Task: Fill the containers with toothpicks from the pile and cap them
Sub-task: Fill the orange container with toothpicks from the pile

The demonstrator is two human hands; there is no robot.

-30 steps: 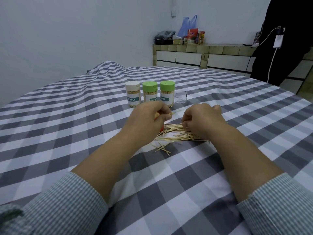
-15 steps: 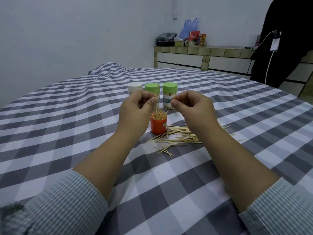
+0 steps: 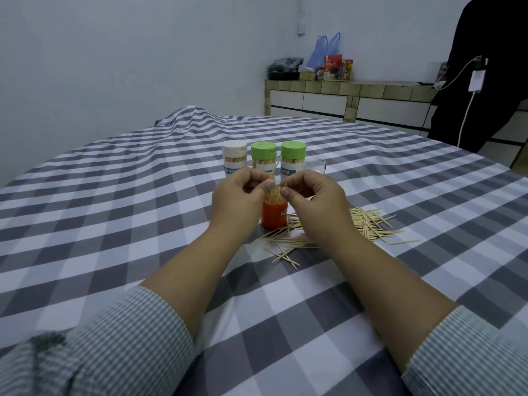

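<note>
Both hands, the left hand and right hand, are pinching upright toothpicks directly above the open orange container, which is standing just beside the pile on the surface.

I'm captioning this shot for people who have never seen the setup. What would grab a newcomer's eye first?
Two bare hands, left and right, meet at the centre, pinching thin wooden toothpicks above a small open orange container bristling with them. Just right of it a loose pile of toothpicks sprawls over the grey-and-white checked tablecloth. Behind stand three capped jars, one white-lidded, two green-lidded.
</note>
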